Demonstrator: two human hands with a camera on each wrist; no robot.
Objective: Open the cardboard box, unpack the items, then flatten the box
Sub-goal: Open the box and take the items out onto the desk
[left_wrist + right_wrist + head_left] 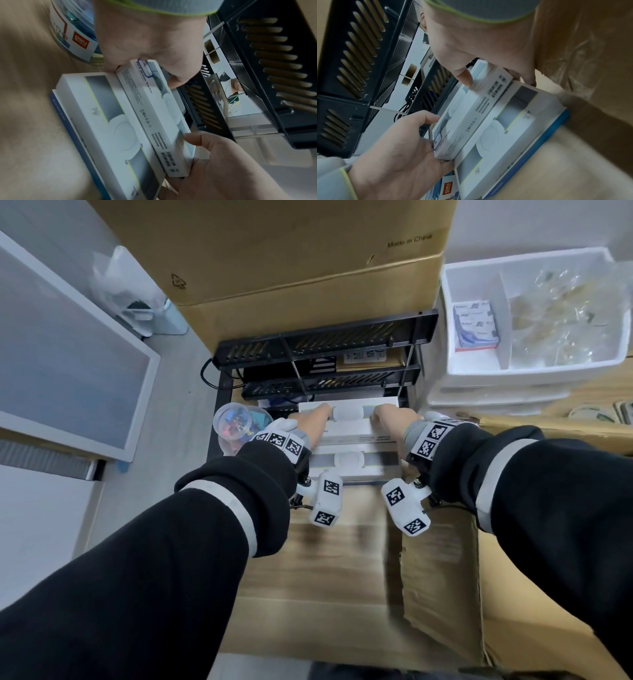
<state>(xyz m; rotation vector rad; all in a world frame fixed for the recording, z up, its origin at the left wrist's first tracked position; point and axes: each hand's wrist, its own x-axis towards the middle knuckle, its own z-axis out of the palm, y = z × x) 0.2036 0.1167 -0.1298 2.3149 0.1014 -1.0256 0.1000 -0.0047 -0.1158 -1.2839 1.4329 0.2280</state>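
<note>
- Left hand (310, 419) and right hand (394, 417) each pinch one end of a slim white tracker box (347, 414), thumbs on its top face, fingers curled under – an end-to-end hold that likely keeps the long carton level.
- It sits at twelve o'clock from a matching white box (356, 465), by the black rack (325, 344).
- The flattened-looking cardboard box (342, 577) lies at six o'clock – unpacking appears underway.
- A clear tub (236, 422) stands at nine o'clock.

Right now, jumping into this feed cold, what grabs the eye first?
Both hands, left hand and right hand, grip the ends of a white tracker box, tilted above a matching white box lying flat. Behind them stands a black slotted rack; a clear round tub sits left of the hands.
</note>
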